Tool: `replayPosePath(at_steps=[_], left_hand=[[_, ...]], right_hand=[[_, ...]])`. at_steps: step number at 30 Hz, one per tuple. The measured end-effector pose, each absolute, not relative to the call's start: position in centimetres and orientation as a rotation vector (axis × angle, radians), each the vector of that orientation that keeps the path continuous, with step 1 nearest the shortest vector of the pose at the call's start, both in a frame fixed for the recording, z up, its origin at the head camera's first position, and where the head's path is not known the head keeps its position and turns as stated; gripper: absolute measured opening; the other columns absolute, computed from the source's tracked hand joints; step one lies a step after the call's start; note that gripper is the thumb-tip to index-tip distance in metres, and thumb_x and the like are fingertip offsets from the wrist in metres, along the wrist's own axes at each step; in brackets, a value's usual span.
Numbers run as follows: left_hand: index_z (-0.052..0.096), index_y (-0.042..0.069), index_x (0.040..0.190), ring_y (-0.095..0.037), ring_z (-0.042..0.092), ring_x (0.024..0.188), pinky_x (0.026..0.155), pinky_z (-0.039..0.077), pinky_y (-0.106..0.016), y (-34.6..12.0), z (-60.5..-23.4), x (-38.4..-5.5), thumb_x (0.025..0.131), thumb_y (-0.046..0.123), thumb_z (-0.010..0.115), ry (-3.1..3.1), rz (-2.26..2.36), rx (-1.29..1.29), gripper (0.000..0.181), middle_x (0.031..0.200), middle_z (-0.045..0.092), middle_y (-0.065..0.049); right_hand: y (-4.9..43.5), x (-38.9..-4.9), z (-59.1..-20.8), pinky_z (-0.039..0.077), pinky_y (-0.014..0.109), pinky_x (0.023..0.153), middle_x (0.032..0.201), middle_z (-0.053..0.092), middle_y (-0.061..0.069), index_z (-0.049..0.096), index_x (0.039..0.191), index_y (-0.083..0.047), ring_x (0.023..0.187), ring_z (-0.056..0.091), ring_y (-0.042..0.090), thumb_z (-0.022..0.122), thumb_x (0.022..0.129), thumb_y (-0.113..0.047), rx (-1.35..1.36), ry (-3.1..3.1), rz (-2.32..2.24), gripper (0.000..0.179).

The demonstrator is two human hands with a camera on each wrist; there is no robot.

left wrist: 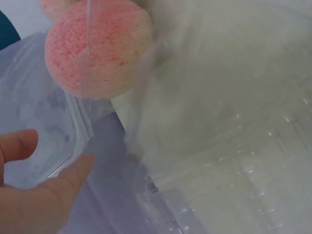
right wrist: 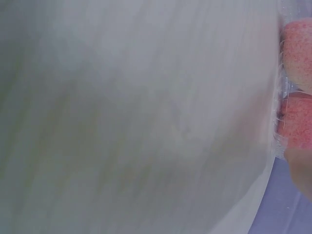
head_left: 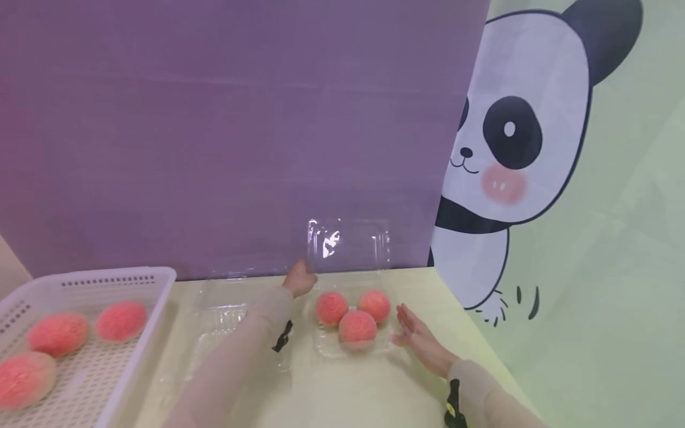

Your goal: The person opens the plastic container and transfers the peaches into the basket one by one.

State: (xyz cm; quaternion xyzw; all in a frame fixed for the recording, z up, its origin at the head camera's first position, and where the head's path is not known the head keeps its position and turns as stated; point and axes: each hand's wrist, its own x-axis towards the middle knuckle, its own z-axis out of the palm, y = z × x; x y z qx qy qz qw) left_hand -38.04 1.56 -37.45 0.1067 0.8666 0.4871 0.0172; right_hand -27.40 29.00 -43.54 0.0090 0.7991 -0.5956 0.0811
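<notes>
Three pink peaches sit together in a clear plastic clamshell box, whose transparent lid stands raised at the back. At the lid's left edge, by the hinge, is my left hand. The left wrist view shows its thumb and forefinger apart, the fingertip right at the lid's rim. My right hand is at the box's right side, fingers extended toward the wall. In the right wrist view, only part of that hand shows, beside two peaches.
Another clear plastic box lies open on the table, partly behind my left forearm. A white perforated basket holding three visible peaches stands at the left. Behind the pale tabletop rises a purple backdrop; a panda-printed sheet hangs at right.
</notes>
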Motion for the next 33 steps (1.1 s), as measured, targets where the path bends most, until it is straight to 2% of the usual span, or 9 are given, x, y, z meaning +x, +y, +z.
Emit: replayPosePath(at_steps=[5, 11, 19, 22, 27, 33], left_hand=[[0.021, -0.017, 0.135, -0.046, 0.029, 0.129, 0.109, 0.025, -0.053, 1.4, -37.8, -38.0, 0.083, 0.004, 0.049, 2.590, 1.460, 0.207, 0.063, 0.139, 0.028, -0.034], [0.021, -0.015, 0.136, -0.047, 0.033, 0.127, 0.106, 0.028, -0.055, 1.2, -38.1, -37.7, 0.086, 0.008, 0.049, 2.567, 1.440, 0.190, 0.061, 0.138, 0.031, -0.034], [0.021, -0.010, 0.139, -0.045, 0.028, 0.131, 0.107, 0.026, -0.056, 1.1, -38.3, -36.9, 0.088, 0.012, 0.050, 2.554, 1.432, 0.165, 0.063, 0.143, 0.027, -0.030], [0.026, -0.008, 0.139, -0.043, 0.029, 0.130, 0.107, 0.027, -0.055, 1.3, -37.9, -36.1, 0.088, 0.015, 0.050, 2.585, 1.455, 0.178, 0.061, 0.142, 0.030, -0.027], [0.040, -0.006, 0.132, -0.040, 0.042, 0.123, 0.103, 0.036, -0.051, 2.0, -37.2, -35.2, 0.087, 0.013, 0.053, 2.621, 1.548, 0.302, 0.050, 0.134, 0.045, -0.024], [0.047, -0.003, 0.128, -0.036, 0.045, 0.122, 0.101, 0.040, -0.047, 2.8, -38.1, -35.0, 0.086, 0.011, 0.059, 2.547, 1.460, 0.553, 0.046, 0.131, 0.049, -0.019]], right_hand=[[29.1, -27.5, -43.6, 0.010, 0.051, 0.113, 0.154, 0.006, 0.014, 0.002, 0.147, -0.005, 0.140, 0.006, 0.033, 0.058, 0.086, -0.010, 0.014, 2.394, -1.768, 0.082], [28.8, -27.4, -43.2, 0.009, 0.051, 0.113, 0.154, 0.005, 0.014, 0.002, 0.147, -0.005, 0.140, 0.006, 0.033, 0.057, 0.087, -0.010, -0.006, 2.387, -1.755, 0.082], [28.7, -27.3, -43.3, 0.009, 0.050, 0.112, 0.153, 0.004, 0.016, 0.000, 0.146, -0.003, 0.140, 0.005, 0.034, 0.057, 0.086, -0.007, -0.021, 2.375, -1.780, 0.083], [28.9, -27.3, -43.5, 0.009, 0.049, 0.113, 0.153, 0.004, 0.015, 0.000, 0.146, -0.003, 0.140, 0.005, 0.034, 0.057, 0.085, -0.007, -0.012, 2.370, -1.789, 0.084], [29.0, -27.3, -43.5, 0.009, 0.050, 0.113, 0.153, 0.004, 0.016, 0.001, 0.146, -0.003, 0.140, 0.006, 0.034, 0.058, 0.085, -0.008, 0.000, 2.370, -1.794, 0.084], [28.8, -27.3, -43.3, 0.010, 0.050, 0.112, 0.153, 0.005, 0.016, 0.001, 0.147, -0.004, 0.140, 0.006, 0.035, 0.057, 0.086, -0.009, 0.008, 2.382, -1.778, 0.083]])
